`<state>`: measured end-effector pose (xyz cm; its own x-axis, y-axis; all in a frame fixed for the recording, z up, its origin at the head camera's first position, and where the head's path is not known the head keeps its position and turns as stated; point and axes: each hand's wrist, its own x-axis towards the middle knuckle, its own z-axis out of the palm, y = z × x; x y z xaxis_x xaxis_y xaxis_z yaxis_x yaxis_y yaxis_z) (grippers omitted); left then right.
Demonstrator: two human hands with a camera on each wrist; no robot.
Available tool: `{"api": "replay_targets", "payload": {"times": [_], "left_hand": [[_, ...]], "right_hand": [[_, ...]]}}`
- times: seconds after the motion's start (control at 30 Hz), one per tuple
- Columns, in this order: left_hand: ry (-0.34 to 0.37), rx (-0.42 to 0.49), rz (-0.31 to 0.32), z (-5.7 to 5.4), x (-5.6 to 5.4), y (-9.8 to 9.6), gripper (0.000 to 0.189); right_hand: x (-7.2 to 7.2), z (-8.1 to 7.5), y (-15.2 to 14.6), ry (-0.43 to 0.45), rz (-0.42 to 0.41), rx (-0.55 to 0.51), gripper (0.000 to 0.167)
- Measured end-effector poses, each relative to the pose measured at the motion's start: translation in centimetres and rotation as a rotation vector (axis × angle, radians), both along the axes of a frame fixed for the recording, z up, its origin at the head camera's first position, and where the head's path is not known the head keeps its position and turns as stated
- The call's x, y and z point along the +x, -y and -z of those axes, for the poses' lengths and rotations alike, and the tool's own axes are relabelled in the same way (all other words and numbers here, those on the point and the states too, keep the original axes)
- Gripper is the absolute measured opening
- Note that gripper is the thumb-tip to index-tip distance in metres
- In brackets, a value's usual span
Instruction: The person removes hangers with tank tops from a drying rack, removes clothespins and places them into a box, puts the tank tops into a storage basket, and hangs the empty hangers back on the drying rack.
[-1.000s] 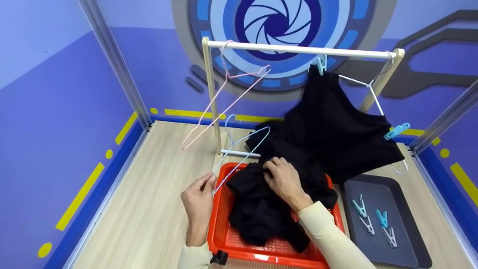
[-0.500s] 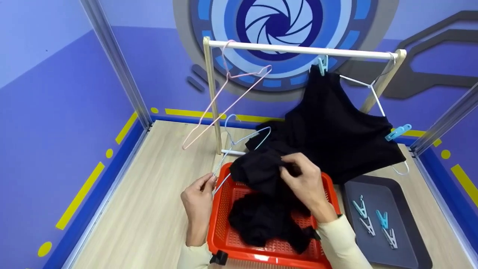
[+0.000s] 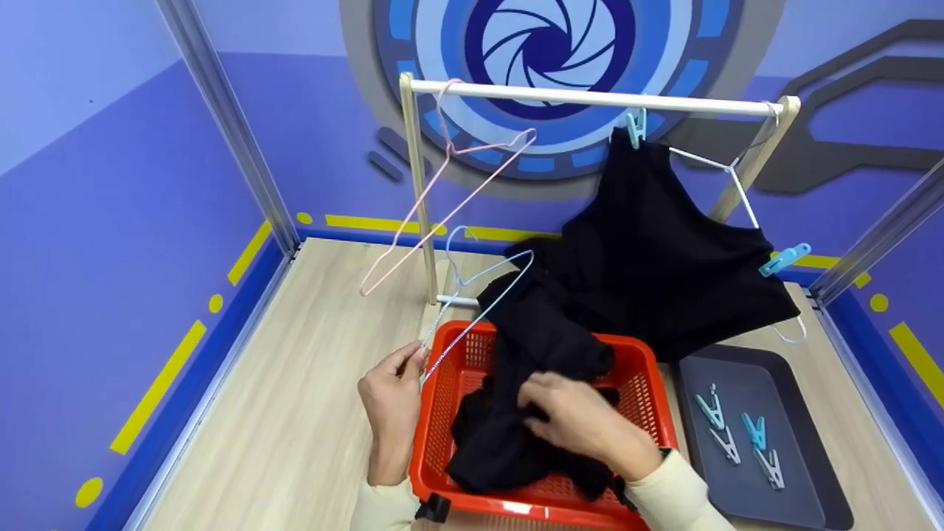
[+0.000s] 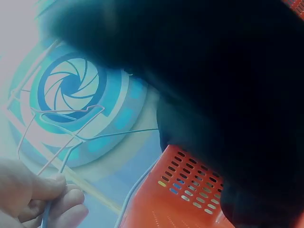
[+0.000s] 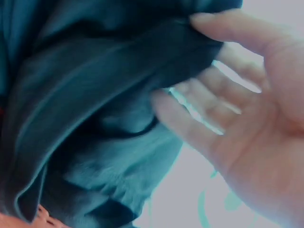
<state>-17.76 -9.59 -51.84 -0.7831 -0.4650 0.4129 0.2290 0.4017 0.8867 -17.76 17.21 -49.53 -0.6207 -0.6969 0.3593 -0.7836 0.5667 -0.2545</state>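
Observation:
In the head view my left hand (image 3: 394, 391) pinches the side of a pale blue wire hanger (image 3: 483, 313), held at the left rim of the red basket. The left wrist view shows the hanger's wire (image 4: 66, 159) between thumb and fingers. My right hand (image 3: 579, 417), blurred in the head view, is over a bunched black garment (image 3: 509, 442) in the red basket (image 3: 516, 507). In the right wrist view its fingers (image 5: 190, 128) are loosely spread, with an edge of black cloth (image 5: 95, 85) between thumb and fingers.
A black top (image 3: 664, 243) hangs from a white hanger (image 3: 745, 195) on the rack (image 3: 590, 97), with blue clothespins (image 3: 785, 259) on it. A pink hanger (image 3: 479, 199) hangs at the rack's left. Several clothespins lie in a grey tray (image 3: 804, 413) right of the basket.
My right hand lifted black cloth, then moved down and toward me over the basket. The cloth now lies stretched lengthwise from the basket toward the rack. My left hand stays on the hanger.

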Motion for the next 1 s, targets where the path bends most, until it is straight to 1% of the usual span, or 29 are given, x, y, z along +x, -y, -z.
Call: {"api": "replay_targets", "payload": {"times": [0.07, 0.1, 0.23, 0.3, 0.4, 0.47, 0.53, 0.6, 0.67, 0.73, 0.8, 0.83, 0.93, 1.0], "left_hand": [[0.000, -0.001, -0.001, 0.0, 0.0, 0.0, 0.012], [-0.002, -0.003, -0.002, 0.1, 0.0, 0.0, 0.012], [-0.010, 0.001, 0.001, 0.1, 0.0, 0.0, 0.012], [-0.016, 0.006, 0.003, 0.1, 0.0, 0.1, 0.012], [-0.025, 0.015, 0.006, 0.1, 0.0, 0.0, 0.013], [-0.028, 0.012, 0.006, 0.1, -0.1, 0.0, 0.013], [-0.028, 0.005, 0.004, 0.0, -0.2, 0.0, 0.012], [-0.028, -0.004, 0.002, -0.1, -0.2, 0.0, 0.012], [-0.025, -0.005, 0.002, -0.2, -0.2, 0.0, 0.012], [-0.020, 0.001, 0.003, -0.2, -0.2, 0.0, 0.012], [-0.016, 0.011, 0.007, -0.2, -0.2, 0.0, 0.012], [-0.013, 0.013, 0.008, -0.1, -0.1, 0.1, 0.012], [-0.013, 0.009, 0.010, -0.1, -0.1, 0.1, 0.012], [-0.018, -0.001, 0.009, 0.0, -0.1, 0.1, 0.012]], "right_hand": [[-0.2, 0.9, 0.6, 0.019, -0.002, 0.082, 0.029], [-0.3, 1.3, 0.9, 0.027, -0.002, 0.108, 0.030], [-0.9, 2.3, 1.9, 0.025, 0.007, 0.148, 0.030], [-1.0, 2.2, 2.2, 0.028, 0.012, 0.165, 0.028], [-0.8, 1.2, 2.3, 0.061, 0.024, 0.180, 0.021], [-0.9, 0.0, 2.3, 0.085, 0.044, 0.153, 0.017], [-1.3, -1.3, 2.2, 0.085, 0.083, 0.086, 0.013], [-2.3, -2.3, 2.0, 0.051, 0.137, -0.011, 0.011], [-3.7, -2.8, 1.6, 0.005, 0.201, -0.104, 0.012], [-5.2, -2.7, 1.1, -0.025, 0.262, -0.163, 0.019], [-6.7, -2.0, 0.6, -0.016, 0.310, -0.178, 0.032], [-7.3, -1.6, 0.3, 0.008, 0.330, -0.167, 0.039], [-8.5, 0.1, -0.3, 0.134, 0.352, -0.104, 0.059], [-8.9, 1.1, -0.6, 0.208, 0.353, -0.065, 0.064]]}}
